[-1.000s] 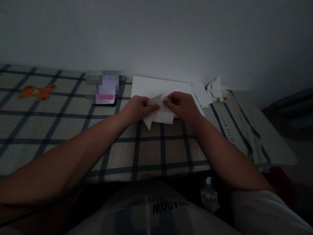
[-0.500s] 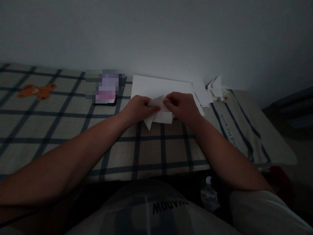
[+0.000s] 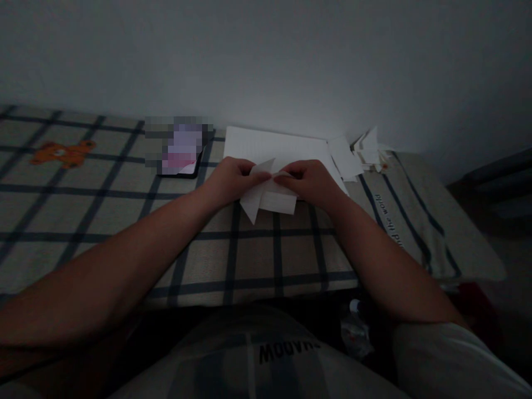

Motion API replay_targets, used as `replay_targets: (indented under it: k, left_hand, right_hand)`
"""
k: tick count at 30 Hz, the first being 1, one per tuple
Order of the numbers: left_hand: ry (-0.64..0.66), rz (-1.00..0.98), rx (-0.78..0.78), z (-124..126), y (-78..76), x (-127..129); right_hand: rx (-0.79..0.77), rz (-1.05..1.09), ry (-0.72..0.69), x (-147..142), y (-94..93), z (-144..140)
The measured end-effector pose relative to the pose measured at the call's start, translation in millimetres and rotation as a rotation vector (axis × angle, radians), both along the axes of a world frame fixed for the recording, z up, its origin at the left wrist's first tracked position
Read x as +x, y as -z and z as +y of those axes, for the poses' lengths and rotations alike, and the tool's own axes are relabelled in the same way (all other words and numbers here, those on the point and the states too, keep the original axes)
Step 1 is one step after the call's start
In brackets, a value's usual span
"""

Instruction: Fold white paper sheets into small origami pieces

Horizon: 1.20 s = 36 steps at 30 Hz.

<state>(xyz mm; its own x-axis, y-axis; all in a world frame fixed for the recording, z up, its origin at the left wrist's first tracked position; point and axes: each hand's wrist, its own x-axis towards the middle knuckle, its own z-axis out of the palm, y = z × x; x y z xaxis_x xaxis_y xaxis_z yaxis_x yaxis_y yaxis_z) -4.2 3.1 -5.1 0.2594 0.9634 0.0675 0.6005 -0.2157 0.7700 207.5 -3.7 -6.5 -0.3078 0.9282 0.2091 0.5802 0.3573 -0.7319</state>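
A folded white paper piece with pointed corners is held over a checked cloth on a table. My left hand pinches its left side and my right hand pinches its right side, fingertips meeting near the top fold. Just behind my hands lies a flat stack of white sheets.
A phone lies left of the sheets. Folded paper pieces are piled at the back right by the wall. An orange bear print marks the cloth at far left. A plastic bottle sits below the table edge.
Both hands have shifted slightly on the paper, and the pointed flap at the top stands up a little more than half a second ago.
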Motion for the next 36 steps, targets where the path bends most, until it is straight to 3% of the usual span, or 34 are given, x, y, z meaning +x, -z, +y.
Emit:
replay_targets:
  k: [6, 22, 28, 36]
  left_hand:
    - [-0.023, -0.076, -0.051, -0.9, 4.4, 0.4]
    - [0.052, 0.041, 0.041, -2.3, 1.4, 3.0]
    - [0.082, -0.044, -0.067, 3.6, 7.0, -3.3]
    - [0.057, -0.105, -0.140, 0.1, 6.1, 0.7]
  right_hand:
    - [0.083, 0.005, -0.005, -0.8, 1.0, -1.8]
    - [0.184, -0.170, -0.040, -2.8, -5.7, -4.2]
    - [0.242, -0.176, 0.006, -1.3, -6.8, -3.4]
    - [0.171, -0.184, 0.014, -3.2, -7.1, -3.1]
